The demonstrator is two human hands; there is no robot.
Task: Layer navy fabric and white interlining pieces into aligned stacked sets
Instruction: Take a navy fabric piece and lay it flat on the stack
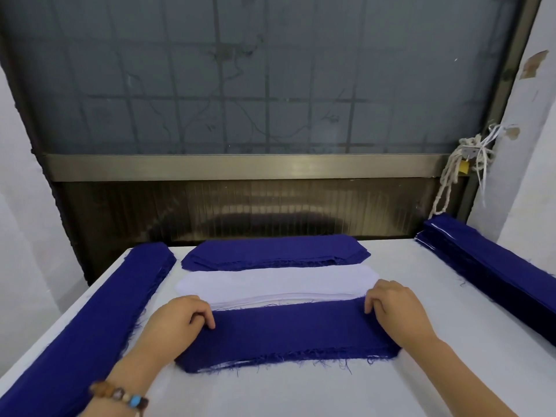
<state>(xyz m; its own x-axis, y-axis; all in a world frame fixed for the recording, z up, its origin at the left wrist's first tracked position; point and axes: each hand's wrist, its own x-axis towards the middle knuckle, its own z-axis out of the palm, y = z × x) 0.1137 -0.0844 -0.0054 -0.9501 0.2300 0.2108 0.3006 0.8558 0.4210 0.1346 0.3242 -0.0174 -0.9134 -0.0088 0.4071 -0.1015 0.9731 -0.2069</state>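
Two side piles flank the near navy stack, its ends gripped by left hand and right hand fingers; interlining behind.

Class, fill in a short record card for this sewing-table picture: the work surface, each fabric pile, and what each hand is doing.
surface: white table
near pile: near navy stack, frayed front edge
middle pile: white interlining stack
far pile: far navy stack
side piles: left navy stack; right navy stack
left hand: grips near navy stack's left end
right hand: grips its right end
left wrist: beaded bracelet
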